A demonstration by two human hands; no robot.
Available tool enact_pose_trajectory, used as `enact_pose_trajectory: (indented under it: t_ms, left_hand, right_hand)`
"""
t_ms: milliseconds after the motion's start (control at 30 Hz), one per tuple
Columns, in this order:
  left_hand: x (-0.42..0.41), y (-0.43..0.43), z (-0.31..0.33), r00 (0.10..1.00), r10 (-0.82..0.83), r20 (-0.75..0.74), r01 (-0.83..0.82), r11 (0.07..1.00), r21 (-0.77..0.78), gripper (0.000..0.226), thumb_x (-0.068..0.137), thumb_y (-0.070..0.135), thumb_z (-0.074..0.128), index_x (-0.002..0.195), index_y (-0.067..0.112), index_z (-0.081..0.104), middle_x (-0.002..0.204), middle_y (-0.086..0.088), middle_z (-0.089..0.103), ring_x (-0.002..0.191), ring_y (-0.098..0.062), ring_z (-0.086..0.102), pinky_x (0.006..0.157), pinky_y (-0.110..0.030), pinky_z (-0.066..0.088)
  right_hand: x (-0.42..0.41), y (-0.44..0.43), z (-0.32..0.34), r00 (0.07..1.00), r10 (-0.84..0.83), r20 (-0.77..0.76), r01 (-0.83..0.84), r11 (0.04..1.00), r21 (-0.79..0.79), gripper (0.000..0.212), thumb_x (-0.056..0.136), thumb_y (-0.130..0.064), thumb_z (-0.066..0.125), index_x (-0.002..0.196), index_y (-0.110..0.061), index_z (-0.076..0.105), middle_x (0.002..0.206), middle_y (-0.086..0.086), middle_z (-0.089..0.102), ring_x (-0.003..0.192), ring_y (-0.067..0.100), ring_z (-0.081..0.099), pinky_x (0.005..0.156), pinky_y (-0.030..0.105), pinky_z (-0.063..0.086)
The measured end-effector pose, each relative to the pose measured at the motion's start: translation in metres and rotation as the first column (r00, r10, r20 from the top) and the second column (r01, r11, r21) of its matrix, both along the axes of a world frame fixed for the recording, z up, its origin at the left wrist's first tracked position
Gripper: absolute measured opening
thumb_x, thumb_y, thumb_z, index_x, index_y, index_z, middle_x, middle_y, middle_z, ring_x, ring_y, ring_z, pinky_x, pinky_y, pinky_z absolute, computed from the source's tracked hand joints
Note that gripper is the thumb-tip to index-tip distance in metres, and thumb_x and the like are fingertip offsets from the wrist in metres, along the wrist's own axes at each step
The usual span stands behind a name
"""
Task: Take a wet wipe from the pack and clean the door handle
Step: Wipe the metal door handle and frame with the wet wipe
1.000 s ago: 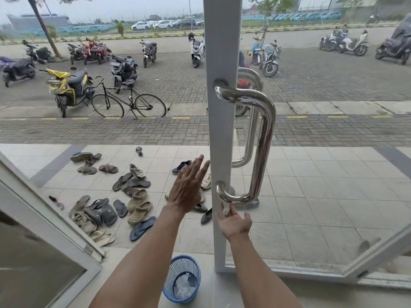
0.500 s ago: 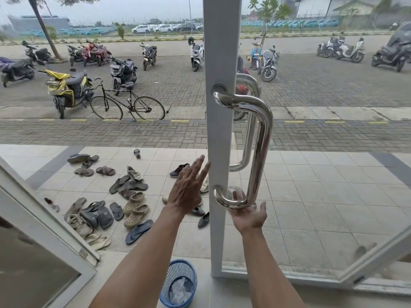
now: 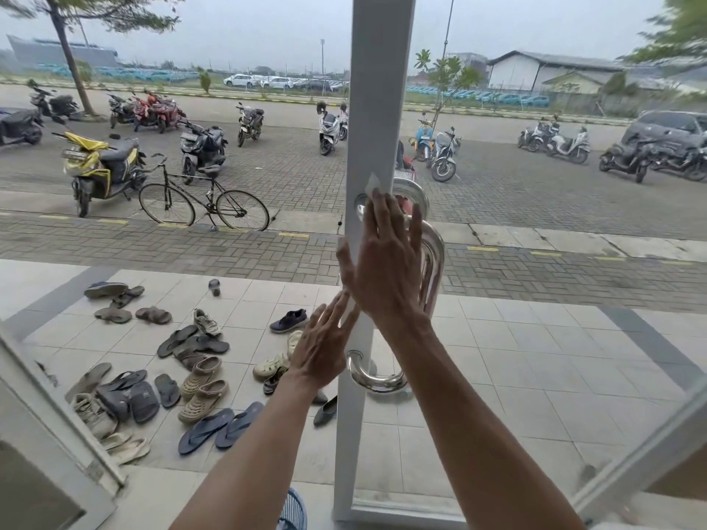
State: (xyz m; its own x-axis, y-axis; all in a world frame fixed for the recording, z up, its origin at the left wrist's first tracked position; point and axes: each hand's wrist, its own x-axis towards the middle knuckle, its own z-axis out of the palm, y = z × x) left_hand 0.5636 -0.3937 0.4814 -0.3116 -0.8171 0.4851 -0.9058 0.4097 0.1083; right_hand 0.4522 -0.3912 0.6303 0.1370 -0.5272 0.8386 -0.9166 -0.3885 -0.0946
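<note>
A chrome D-shaped door handle (image 3: pixel 377 380) is fixed to the white door stile (image 3: pixel 382 89). My right hand (image 3: pixel 386 269) lies flat with fingers spread over the handle's upper mount and the stile. It presses a white wet wipe (image 3: pixel 372 184), and only a corner of the wipe shows above my fingertips. The hand hides most of the handle's upper bar. My left hand (image 3: pixel 323 348) rests flat against the stile's left edge, just above the lower mount, with nothing in it. No wipe pack is in view.
A blue mesh basket (image 3: pixel 295 510) stands on the floor at the foot of the door. Many sandals and shoes (image 3: pixel 199 384) lie on the tiled porch outside. A white frame (image 3: pixel 57 422) slants at the lower left. Glass panels flank the stile.
My right hand has risen from the handle's lower bend to its upper mount, now flat on the wipe. My left hand stays on the stile's edge. The view has tilted up.
</note>
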Motion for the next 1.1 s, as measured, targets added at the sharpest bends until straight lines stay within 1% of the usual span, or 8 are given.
enact_pose_trajectory:
  t_ms: [233,400,533,667,800,867,1000,1100]
  left_hand:
    - [-0.001,0.006,0.022,0.990,-0.040,-0.138,0.025,0.993,-0.112,0.080,0.037,-0.016,0.073,0.109,0.010,0.051,0.106,-0.015,0.065,0.102,-0.034,0.064,0.073,-0.039,0.059]
    - [0.013,-0.001,0.020,0.999,0.028,-0.017,-0.029,0.998,-0.058,0.088,0.061,-0.006,0.065,0.143,0.012,0.039,0.151,-0.015,0.036,0.141,-0.029,0.034,0.112,-0.043,0.037]
    - [0.011,-0.004,0.017,0.999,0.048,0.005,-0.048,0.999,-0.022,0.096,0.067,-0.007,0.058,0.151,0.017,0.020,0.159,-0.012,0.019,0.146,-0.026,0.022,0.116,-0.044,0.030]
    - [0.011,-0.002,0.019,1.000,0.023,0.008,-0.023,0.999,-0.031,0.102,0.066,-0.010,0.058,0.154,0.016,0.015,0.161,-0.014,0.008,0.146,-0.029,0.021,0.115,-0.043,0.025]
    - [0.013,0.003,0.019,1.000,0.022,-0.020,-0.023,0.999,-0.030,0.099,0.067,-0.011,0.057,0.154,0.015,0.016,0.161,-0.013,0.006,0.147,-0.029,0.019,0.116,-0.043,0.025]
    - [0.015,0.003,0.019,0.999,0.032,-0.028,-0.033,0.999,-0.029,0.099,0.068,-0.011,0.057,0.154,0.016,0.016,0.161,-0.013,0.006,0.147,-0.029,0.017,0.116,-0.043,0.024]
    - [0.016,0.002,0.022,0.998,0.044,-0.045,-0.045,0.999,-0.026,0.095,0.065,-0.010,0.056,0.151,0.015,0.024,0.160,-0.014,0.015,0.146,-0.030,0.023,0.115,-0.045,0.029]
    - [0.014,0.003,0.024,0.994,0.025,-0.108,-0.028,0.999,-0.033,0.094,0.062,-0.005,0.069,0.145,0.015,0.029,0.153,-0.014,0.034,0.138,-0.027,0.031,0.106,-0.045,0.043]
  right_hand:
    - [0.045,-0.009,0.011,0.841,-0.249,-0.481,0.340,0.934,0.112,0.039,0.093,-0.023,0.048,0.112,0.007,0.063,0.149,0.033,0.026,0.141,0.045,0.020,0.117,0.050,0.003]
    - [0.033,-0.008,0.015,0.804,-0.224,-0.550,0.322,0.943,0.087,0.042,0.094,-0.016,0.048,0.126,0.010,0.052,0.150,0.032,0.026,0.141,0.044,0.021,0.119,0.050,0.007]
    - [0.034,-0.008,0.041,0.937,-0.180,-0.301,0.254,0.940,0.229,0.039,0.090,-0.009,0.055,0.125,0.009,0.052,0.127,0.025,0.053,0.117,0.036,0.051,0.109,0.041,0.036]
    - [0.014,-0.015,0.079,0.987,-0.133,0.095,0.075,0.888,0.454,0.017,0.079,-0.015,0.072,0.069,-0.014,0.058,0.068,-0.002,0.059,0.053,0.009,0.049,0.051,0.020,0.036]
    - [-0.014,-0.024,0.094,0.949,-0.127,0.288,-0.106,0.733,0.672,0.041,0.069,-0.034,0.083,0.096,-0.006,0.068,0.090,0.005,0.066,0.085,0.025,0.065,0.077,0.034,0.055]
    - [-0.019,-0.020,0.084,0.910,-0.016,0.415,-0.206,0.850,0.484,0.024,0.070,-0.029,0.082,0.081,-0.011,0.073,0.078,0.003,0.070,0.071,0.017,0.066,0.068,0.031,0.055]
    - [0.006,0.015,0.040,0.638,0.317,0.701,-0.443,0.897,-0.003,0.028,0.076,-0.021,0.072,0.103,-0.012,0.075,0.098,-0.001,0.075,0.087,-0.004,0.065,0.077,0.013,0.054]
    - [0.036,0.030,-0.004,0.324,0.244,0.914,-0.566,0.824,-0.019,0.024,0.079,-0.019,0.070,0.102,-0.016,0.075,0.099,-0.004,0.075,0.090,0.005,0.068,0.081,0.023,0.054]
